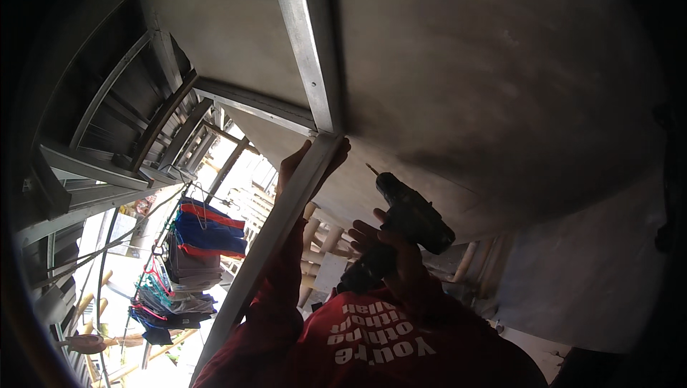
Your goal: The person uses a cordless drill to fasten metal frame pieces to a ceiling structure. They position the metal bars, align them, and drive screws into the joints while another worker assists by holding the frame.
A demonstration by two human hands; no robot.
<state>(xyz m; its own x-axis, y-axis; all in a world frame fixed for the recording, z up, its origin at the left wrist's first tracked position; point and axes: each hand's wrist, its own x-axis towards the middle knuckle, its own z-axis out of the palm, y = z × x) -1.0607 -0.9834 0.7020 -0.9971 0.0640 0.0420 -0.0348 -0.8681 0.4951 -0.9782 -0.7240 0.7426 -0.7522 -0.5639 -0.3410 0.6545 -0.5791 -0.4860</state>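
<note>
My left hand (290, 166) is wrapped round the upper end of a long metal channel (275, 230), with fingertips showing on both sides. This channel slants up from the lower left. Its top end meets a joint between an upright metal strip (308, 48) and a side strip (250, 104). To the right, my right hand (401, 248) holds a dark cordless drill (415, 209) by its handle, some fingers stretched out. The drill's thin bit (372, 169) points up and left, apart from the joint. Shadow hides part of the grip.
A large flat grey panel (465, 66) spans the top and right. On the left, clothes (207, 230) hang from hangers under metal roof framing (114, 87). Wooden poles (325, 238) stand behind my arms. A pale sheet (572, 273) is at the lower right.
</note>
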